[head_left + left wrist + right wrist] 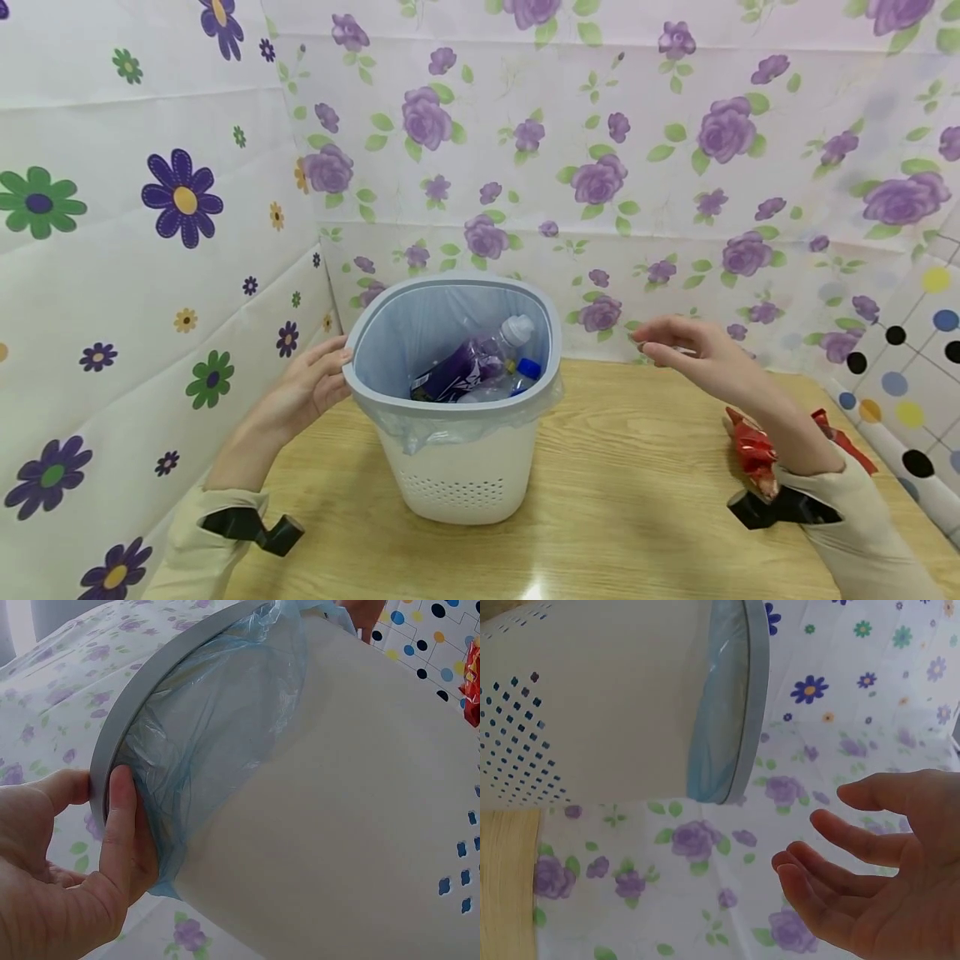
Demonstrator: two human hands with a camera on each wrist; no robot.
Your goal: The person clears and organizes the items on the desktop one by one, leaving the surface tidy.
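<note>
A white trash bin (pixel 465 467) with a grey rim (pixel 452 410) and a pale blue liner bag (pixel 442 432) folded over its edge stands on the table. My left hand (pixel 311 383) pinches the rim on its left side; in the left wrist view, thumb and fingers (pixel 120 817) lie on either side of it. Inside the bin lie a purple-labelled bottle (pixel 472 367) with a white cap and a clear bottle with a blue cap (pixel 529 368). My right hand (pixel 697 354) hovers to the right of the bin, fingers loosely bent, holding nothing.
Red crinkled wrappers (pixel 753 450) lie at the right of the wooden table (pixel 630 483), partly behind my right forearm. Flowered sheets (pixel 525 167) hang behind the table and along its left; a dotted one (pixel 911 367) is on the right.
</note>
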